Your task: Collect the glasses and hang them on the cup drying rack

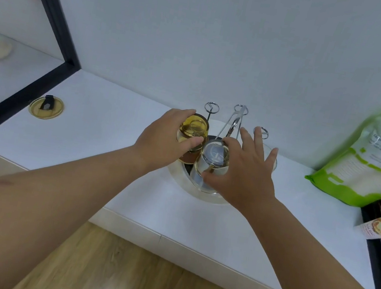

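Your left hand point(167, 138) is wrapped around a yellow glass point(193, 129), with the thumb on the near side and the fingers over the far side, so it has a firm hold. Your right hand point(243, 170) holds a clear glass point(211, 165) between the thumb and the first finger, while the other fingers are spread out and touch nothing. Both glasses are upside down and sit right at the cup drying rack point(236, 119), very near each other, maybe even touching; I cannot tell for sure. The clear glass seems to be going down over one of the metal posts, because you can see metal through its bottom. Under the yellow glass there is something brown point(188, 158), which may be another cup. The rack stands in a round white tray point(201, 195) on the white counter point(100, 134), and three posts with ring tops stick up behind your hands. Far to the left lies a gold lid point(46, 107), and far to the right leans a green bag point(368, 159). Be careful here. Two glasses this near can knock together and chip if you move both at once. Your right hold is only two fingers, so the clear glass could slip. If a glass misses its post, it could tip off the rack. Pushing hard could tilt the whole rack.
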`<state>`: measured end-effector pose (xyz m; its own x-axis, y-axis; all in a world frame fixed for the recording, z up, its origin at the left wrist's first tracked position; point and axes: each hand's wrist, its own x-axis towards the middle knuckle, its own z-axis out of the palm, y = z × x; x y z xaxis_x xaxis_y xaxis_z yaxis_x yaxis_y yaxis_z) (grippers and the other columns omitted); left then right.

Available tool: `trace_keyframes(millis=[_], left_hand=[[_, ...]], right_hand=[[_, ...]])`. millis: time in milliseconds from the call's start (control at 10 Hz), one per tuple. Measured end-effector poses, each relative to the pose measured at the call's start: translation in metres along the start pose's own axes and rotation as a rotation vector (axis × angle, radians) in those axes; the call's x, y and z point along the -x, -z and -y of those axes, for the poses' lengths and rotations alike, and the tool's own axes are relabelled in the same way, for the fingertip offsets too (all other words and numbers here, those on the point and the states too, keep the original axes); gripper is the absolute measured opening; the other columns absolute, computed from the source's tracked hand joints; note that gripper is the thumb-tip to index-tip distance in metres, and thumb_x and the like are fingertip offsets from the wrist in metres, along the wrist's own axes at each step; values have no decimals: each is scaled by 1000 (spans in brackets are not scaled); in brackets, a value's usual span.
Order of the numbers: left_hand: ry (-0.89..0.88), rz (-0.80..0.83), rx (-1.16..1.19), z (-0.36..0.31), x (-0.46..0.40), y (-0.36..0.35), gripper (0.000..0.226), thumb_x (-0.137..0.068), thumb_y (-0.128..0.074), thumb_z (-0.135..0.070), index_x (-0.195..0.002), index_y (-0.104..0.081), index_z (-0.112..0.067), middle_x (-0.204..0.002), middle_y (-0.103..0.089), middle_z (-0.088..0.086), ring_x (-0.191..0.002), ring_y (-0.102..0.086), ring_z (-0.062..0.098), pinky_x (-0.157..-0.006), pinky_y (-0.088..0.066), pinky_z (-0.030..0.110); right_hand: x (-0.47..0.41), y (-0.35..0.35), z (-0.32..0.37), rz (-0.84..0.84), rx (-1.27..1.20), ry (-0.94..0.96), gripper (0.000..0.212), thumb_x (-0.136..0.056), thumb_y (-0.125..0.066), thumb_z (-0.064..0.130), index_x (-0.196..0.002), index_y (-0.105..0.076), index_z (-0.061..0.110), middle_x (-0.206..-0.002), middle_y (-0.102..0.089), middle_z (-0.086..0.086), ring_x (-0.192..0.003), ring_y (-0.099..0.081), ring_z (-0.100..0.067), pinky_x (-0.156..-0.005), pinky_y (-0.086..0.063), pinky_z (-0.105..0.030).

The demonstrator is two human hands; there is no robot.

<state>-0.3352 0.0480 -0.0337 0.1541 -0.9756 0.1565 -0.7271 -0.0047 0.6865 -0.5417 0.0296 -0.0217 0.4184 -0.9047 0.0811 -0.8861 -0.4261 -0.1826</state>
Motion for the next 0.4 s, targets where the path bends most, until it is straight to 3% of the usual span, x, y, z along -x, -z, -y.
trace_keyframes(millis=[200,400], left_hand=[[4,15,0,-4,3,0,67,-95,-63,-51,-153,-40,-27,-154,-45,-6,-139,-42,14,-111,-39,36],[-6,-32,-35,-9,9,9,61,-98,-56,-53,-152,-43,-26,-154,-46,-6,-143,-39,17,-114,-38,44]], right_hand=[[2,4,-4,18,-22,-14,96,-68,-68,81,-145,-46,28,-168,-30,-6,-162,1,-31,-120,-6,-73],[10,21,-9,32,-51,-27,109,-65,-67,87,-152,-40,28,-172,-23,-5,-162,6,-26,-122,-3,-69]])
